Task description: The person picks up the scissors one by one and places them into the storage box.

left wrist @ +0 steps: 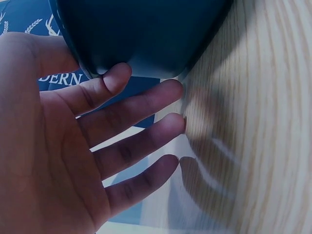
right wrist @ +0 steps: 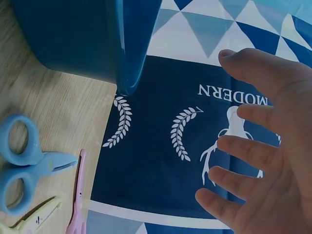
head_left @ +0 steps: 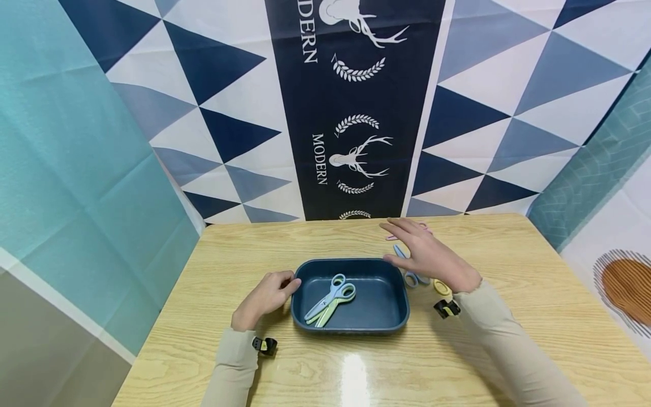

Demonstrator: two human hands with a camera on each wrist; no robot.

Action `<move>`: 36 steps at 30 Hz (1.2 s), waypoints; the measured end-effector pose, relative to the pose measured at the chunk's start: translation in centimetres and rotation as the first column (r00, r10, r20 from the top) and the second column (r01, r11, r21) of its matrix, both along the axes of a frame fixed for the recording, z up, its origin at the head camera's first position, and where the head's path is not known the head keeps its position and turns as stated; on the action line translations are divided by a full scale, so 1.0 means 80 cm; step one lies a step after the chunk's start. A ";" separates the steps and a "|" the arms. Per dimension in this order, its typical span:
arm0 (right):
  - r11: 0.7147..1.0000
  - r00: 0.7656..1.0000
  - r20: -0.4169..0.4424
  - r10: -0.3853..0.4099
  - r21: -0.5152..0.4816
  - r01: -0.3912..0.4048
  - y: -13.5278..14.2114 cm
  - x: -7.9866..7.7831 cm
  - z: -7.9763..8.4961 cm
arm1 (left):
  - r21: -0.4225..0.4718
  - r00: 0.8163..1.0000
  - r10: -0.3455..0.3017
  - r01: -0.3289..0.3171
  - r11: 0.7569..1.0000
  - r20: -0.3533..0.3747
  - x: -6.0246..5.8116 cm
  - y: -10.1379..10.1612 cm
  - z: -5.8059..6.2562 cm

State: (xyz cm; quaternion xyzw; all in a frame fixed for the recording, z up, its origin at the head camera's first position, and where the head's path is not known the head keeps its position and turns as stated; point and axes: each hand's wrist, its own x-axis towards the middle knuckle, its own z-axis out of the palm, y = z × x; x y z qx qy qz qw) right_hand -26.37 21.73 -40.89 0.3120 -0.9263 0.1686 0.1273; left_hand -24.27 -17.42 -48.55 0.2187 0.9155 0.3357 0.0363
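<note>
A dark blue plastic bin (head_left: 376, 328) stands on the table. My left hand (head_left: 267, 295) holds its left end, thumb over the rim and index finger against the outer wall (left wrist: 141, 34); the other fingers reach down by the tabletop. Inside the bin, blue scissors (head_left: 333, 295) lie across green scissors (head_left: 330, 312). My right hand (head_left: 424, 254) hovers by the bin's right end with fingers spread and nothing in it. Around and below it lie blue scissors (right wrist: 29, 165), pink scissors (right wrist: 78, 200) and yellow scissors (right wrist: 36, 217), partly hidden by the hand in the head view.
The wooden table (head_left: 244, 243) ends at a wall cloth (head_left: 356, 113) with triangles and deer prints. A pale blue cloth (head_left: 91, 169) hangs at the left. Each wrist wears a black strap with a small device.
</note>
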 end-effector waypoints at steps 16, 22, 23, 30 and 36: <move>0.999 1.000 0.030 0.000 -0.048 0.002 0.006 -0.018 0.005 | 0.002 1.000 0.004 -0.004 1.000 0.001 0.000 -0.001 -0.004; 0.999 0.999 0.025 -0.035 -0.030 0.036 0.013 -0.026 0.006 | -0.002 1.000 0.006 -0.006 1.000 -0.002 0.000 -0.002 -0.005; 0.999 0.999 0.027 -0.041 -0.028 0.042 0.014 -0.027 0.006 | -0.003 1.000 0.007 -0.007 1.000 -0.001 0.000 -0.002 -0.005; 0.998 0.997 0.047 -0.056 -0.034 0.058 0.021 -0.032 0.006 | 0.019 1.000 -0.008 0.009 1.000 -0.025 -0.001 -0.003 -0.007; 0.996 0.996 0.043 -0.083 -0.032 0.085 0.025 -0.037 0.002 | 0.009 0.999 -0.014 0.014 1.000 -0.040 -0.002 -0.004 -0.009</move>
